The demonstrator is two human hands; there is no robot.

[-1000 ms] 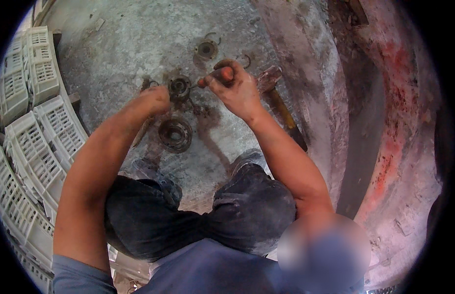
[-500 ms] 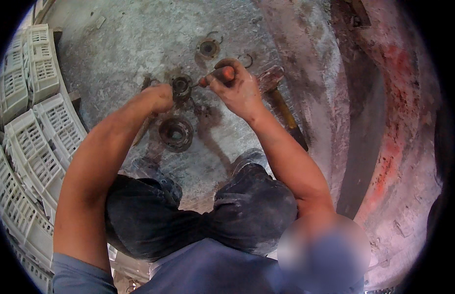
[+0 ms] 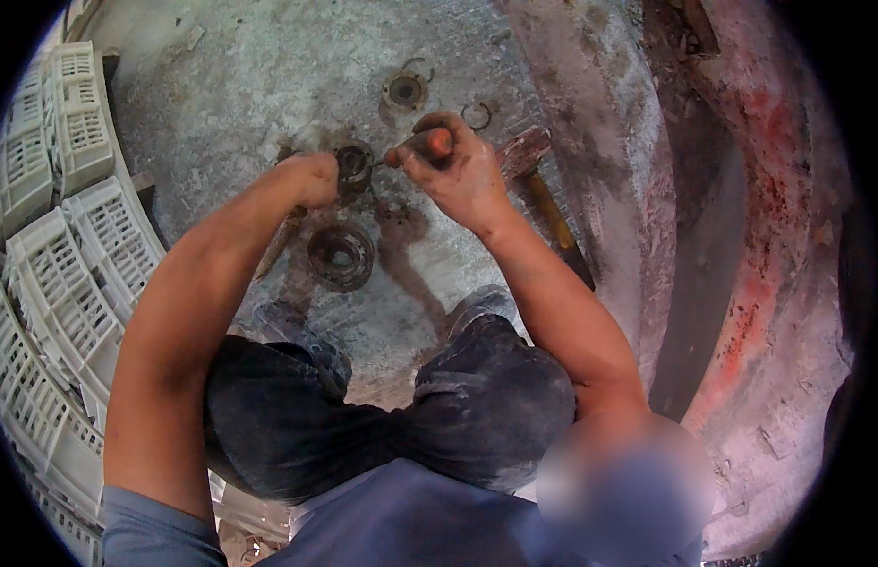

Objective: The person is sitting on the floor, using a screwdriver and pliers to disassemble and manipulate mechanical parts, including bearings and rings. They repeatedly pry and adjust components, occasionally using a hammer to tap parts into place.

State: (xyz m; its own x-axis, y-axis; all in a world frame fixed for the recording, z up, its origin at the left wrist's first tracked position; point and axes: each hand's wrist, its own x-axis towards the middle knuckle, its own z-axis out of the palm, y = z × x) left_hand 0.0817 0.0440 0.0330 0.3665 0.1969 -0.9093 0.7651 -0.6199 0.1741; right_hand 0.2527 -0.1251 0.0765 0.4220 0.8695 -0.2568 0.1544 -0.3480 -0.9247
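Note:
My right hand [image 3: 462, 180] is closed around a screwdriver [image 3: 440, 143] with an orange-red handle. Its thin shaft points left at a dirty, round metal hub [image 3: 352, 165] on the floor. On the hub's left side, my left hand [image 3: 314, 180] has its fingers curled against the edge; what they grip is hidden. Closer to my feet lies a larger greasy metal ring [image 3: 340, 256] with a hole in its middle. Past my hands rests a smaller round flange [image 3: 404, 92], and an open snap ring [image 3: 477, 116] is just beyond my right hand.
Right of my right hand lies a hammer [image 3: 548, 210] with a yellowish handle and a worn reddish head. A wooden handle [image 3: 278, 244] shows beneath my left forearm. White slotted plastic crates [image 3: 85, 142] line the left side. A rough, red-stained ledge [image 3: 604, 170] rises at right.
My left hand has shifted slightly to the right and away from me along the hub's edge. My right hand and the screwdriver stay almost in place.

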